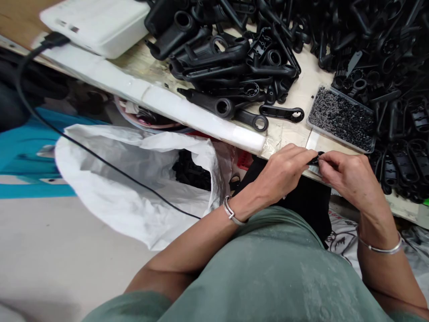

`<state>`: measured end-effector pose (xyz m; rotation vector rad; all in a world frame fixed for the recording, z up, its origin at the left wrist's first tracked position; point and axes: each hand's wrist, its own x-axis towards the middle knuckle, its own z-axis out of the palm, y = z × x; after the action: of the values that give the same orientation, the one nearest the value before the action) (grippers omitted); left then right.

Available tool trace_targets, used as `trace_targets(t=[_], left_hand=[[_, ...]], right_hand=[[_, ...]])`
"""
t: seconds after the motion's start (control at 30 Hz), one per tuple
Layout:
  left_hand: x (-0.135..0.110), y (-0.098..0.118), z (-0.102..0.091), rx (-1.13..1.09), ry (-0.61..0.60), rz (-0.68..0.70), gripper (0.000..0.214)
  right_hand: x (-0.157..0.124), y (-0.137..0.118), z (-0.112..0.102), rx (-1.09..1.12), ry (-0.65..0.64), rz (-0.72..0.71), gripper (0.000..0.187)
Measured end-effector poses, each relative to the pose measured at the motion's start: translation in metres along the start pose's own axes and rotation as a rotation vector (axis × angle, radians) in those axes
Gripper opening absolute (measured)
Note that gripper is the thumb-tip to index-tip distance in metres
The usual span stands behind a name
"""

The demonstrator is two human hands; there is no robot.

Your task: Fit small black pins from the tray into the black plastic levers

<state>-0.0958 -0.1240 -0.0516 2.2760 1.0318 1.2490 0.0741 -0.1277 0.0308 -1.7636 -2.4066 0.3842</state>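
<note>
a small black part point(315, 159) is showing between the fingertips of the left hand point(284, 169) and the right hand point(350, 176); both are pinching it, one from each side, above the near edge of the table point(303, 96), and fingers are hiding its full outline.

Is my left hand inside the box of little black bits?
No, the left hand is at a small black piece, outside the box.

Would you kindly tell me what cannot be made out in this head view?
In the head view:
Small black part: mostly covered by the left hand and right hand.
White box: far end cut off by the top edge.
Pieces in the plastic tray: too small to tell apart.
</note>
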Motion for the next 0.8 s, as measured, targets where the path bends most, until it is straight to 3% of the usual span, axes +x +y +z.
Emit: trace_targets(t=[0.2,0.37,0.53,0.8], left_hand=[[-0.002,-0.002,0.001,-0.053,-0.014,-0.049,0.022],[-0.002,-0.002,0.001,-0.063,-0.026,-0.043,0.023],[-0.001,-0.003,0.001,-0.076,-0.009,-0.032,0.022],[-0.002,-0.002,0.003,-0.111,0.025,-0.042,0.019]], right_hand=[[0.002,0.004,-0.005,0.092,-0.101,0.009,0.021],[0.004,0.004,-0.006,0.098,-0.103,0.038,0.02],[0.004,0.0,-0.003,-0.091,-0.065,0.001,0.026],[-0.002,-0.024,0.009,-0.491,0.01,-0.022,0.019]])
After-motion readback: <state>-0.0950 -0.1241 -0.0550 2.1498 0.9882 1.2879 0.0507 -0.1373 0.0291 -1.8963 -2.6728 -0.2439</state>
